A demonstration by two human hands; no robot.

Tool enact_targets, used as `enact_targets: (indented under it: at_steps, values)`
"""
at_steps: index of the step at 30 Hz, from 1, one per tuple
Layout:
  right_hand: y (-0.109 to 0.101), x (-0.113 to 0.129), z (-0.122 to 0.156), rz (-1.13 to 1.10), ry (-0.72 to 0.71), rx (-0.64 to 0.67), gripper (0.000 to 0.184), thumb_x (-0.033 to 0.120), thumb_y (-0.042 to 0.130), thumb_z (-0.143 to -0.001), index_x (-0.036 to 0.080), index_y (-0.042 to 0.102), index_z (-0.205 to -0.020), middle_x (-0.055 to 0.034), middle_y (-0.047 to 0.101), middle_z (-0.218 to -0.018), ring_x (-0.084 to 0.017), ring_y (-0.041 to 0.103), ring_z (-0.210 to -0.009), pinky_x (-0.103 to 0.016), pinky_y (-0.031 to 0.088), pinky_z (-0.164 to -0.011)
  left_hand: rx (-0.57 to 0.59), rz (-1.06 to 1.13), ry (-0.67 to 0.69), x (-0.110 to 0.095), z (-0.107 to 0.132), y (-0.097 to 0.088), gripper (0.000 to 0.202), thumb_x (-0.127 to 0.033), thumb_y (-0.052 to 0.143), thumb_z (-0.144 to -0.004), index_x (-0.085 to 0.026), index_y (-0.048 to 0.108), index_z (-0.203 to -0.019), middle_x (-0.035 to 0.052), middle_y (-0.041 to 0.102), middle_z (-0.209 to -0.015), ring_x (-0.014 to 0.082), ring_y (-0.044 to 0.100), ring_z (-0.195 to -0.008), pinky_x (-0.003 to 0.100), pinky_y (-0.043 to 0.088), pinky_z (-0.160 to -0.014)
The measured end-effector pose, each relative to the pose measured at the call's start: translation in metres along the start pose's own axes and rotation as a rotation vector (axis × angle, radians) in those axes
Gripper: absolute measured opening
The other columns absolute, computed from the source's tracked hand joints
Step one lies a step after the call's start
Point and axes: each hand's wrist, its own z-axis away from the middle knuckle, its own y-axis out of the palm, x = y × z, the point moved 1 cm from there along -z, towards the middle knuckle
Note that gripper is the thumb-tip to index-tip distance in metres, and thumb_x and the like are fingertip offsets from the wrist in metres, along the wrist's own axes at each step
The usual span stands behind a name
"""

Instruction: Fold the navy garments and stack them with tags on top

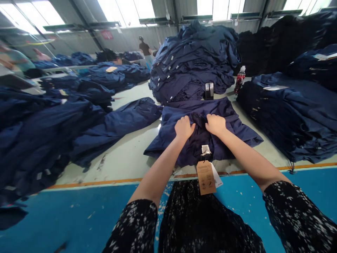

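Note:
A navy cloth garment (pixel 210 147) lies spread on the pale table top, bunched up at its middle. My left hand (pixel 184 128) and my right hand (pixel 216 124) rest side by side on that bunched fabric, fingers curled into it. Below them, a white label (pixel 205 150) sits on the garment, and a brown card hang tag (pixel 206 177) dangles over the table's front edge.
A tall heap of navy garments (pixel 192 63) stands just beyond, with a black phone-like device (pixel 209 90) and a red bottle (pixel 239 80) near it. More navy stacks (pixel 289 112) lie to the right and left. A standing person (pixel 144 47) is far back.

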Motion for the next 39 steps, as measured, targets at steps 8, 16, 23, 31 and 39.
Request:
enact_targets:
  at_steps: [8,16,23,31,39]
  values:
    - [-0.020,-0.024,-0.007,-0.235,0.186,-0.017,0.037,0.012,0.042,-0.091,0.022,0.063,-0.120,-0.0118,0.073,-0.115,-0.027,0.069,-0.104,-0.037,0.052,-0.087,0.094,0.114,-0.238,0.009,-0.020,-0.028,0.029,-0.023,0.040,-0.097,-0.018,0.062,-0.116,0.0152,0.071,-0.121,0.0273,0.068,-0.113,0.035,0.051,-0.089]
    - [-0.012,-0.038,-0.002,-0.194,0.045,-0.038,0.043,0.042,0.074,-0.086,0.022,0.060,-0.121,-0.0120,0.072,-0.114,-0.029,0.068,-0.106,-0.035,0.053,-0.086,0.075,-0.029,0.023,0.010,-0.007,-0.037,0.040,-0.042,0.066,-0.090,-0.019,0.056,-0.121,0.0157,0.073,-0.110,0.0343,0.070,-0.108,0.036,0.050,-0.086]
    - [-0.022,-0.045,0.006,0.112,0.116,-0.037,0.031,0.010,0.050,-0.092,0.016,0.062,-0.120,-0.0225,0.071,-0.111,-0.031,0.073,-0.096,-0.036,0.052,-0.078,-0.037,-0.269,0.056,0.023,-0.002,-0.036,0.030,-0.006,0.041,-0.093,-0.017,0.062,-0.111,0.0194,0.071,-0.102,0.0338,0.072,-0.100,0.036,0.050,-0.077]
    - [-0.003,-0.066,0.018,0.010,0.137,0.047,0.039,0.035,0.073,-0.085,0.019,0.060,-0.118,-0.0149,0.071,-0.111,-0.030,0.071,-0.098,-0.034,0.052,-0.076,0.076,-0.228,0.101,0.044,0.008,-0.028,0.029,-0.038,0.063,-0.092,-0.019,0.060,-0.115,0.0166,0.072,-0.105,0.0341,0.071,-0.099,0.036,0.049,-0.078]
    - [-0.006,-0.104,0.011,-0.163,0.076,0.216,0.042,0.027,0.082,-0.070,0.020,0.064,-0.107,-0.0046,0.070,-0.100,-0.021,0.065,-0.090,-0.028,0.047,-0.074,0.301,-0.098,0.150,0.068,-0.006,-0.042,0.052,-0.046,0.087,-0.064,-0.024,0.057,-0.100,0.0044,0.070,-0.096,0.0277,0.068,-0.096,0.029,0.046,-0.074]
